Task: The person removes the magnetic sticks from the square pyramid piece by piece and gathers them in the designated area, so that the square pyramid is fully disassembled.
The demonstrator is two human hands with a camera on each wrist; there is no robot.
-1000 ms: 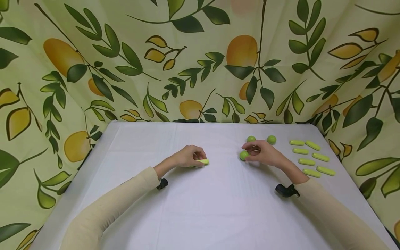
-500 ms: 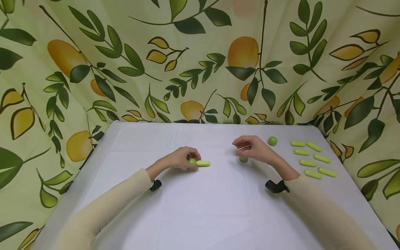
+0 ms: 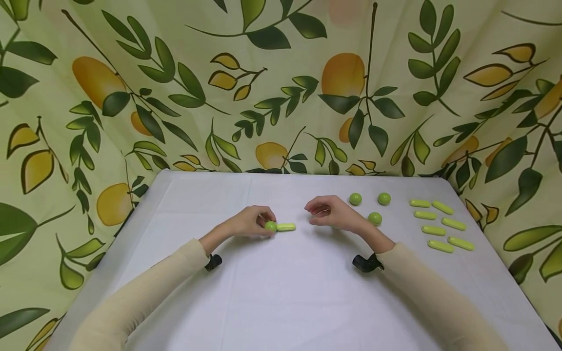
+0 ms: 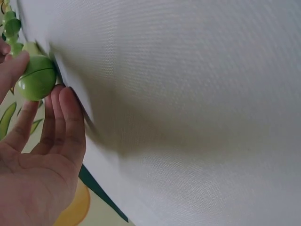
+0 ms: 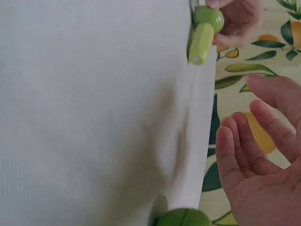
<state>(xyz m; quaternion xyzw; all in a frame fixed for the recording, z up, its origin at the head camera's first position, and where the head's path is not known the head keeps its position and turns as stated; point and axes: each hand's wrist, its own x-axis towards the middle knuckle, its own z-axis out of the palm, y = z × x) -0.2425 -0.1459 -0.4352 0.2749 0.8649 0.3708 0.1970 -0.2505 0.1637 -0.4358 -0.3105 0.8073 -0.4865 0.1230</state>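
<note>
My left hand (image 3: 251, 222) pinches a glossy green ball (image 3: 270, 226) between thumb and fingers, low over the white table. In the left wrist view a seam line runs around this ball (image 4: 37, 77). A light green rod (image 3: 286, 227) lies end-on against the ball's right side, and in the right wrist view this rod (image 5: 201, 43) seems to touch it. To the right of the rod, apart from it, my right hand (image 3: 334, 213) hovers with loosely bent fingers and nothing between them. Below it another green ball (image 5: 184, 218) shows partly; the hand mostly hides it from the head view.
Behind and right of my right hand sit loose green balls, one at the back (image 3: 355, 198), one farther right (image 3: 384, 198) and one nearer (image 3: 374, 218). Several light green rods (image 3: 433, 230) lie at the table's right. A leaf-patterned curtain (image 3: 272, 97) hangs behind the white table (image 3: 281, 297).
My right hand has moved left, uncovering balls behind it. My left hand has drawn slightly left, so the ball it pinches and the rod beside it show more.
</note>
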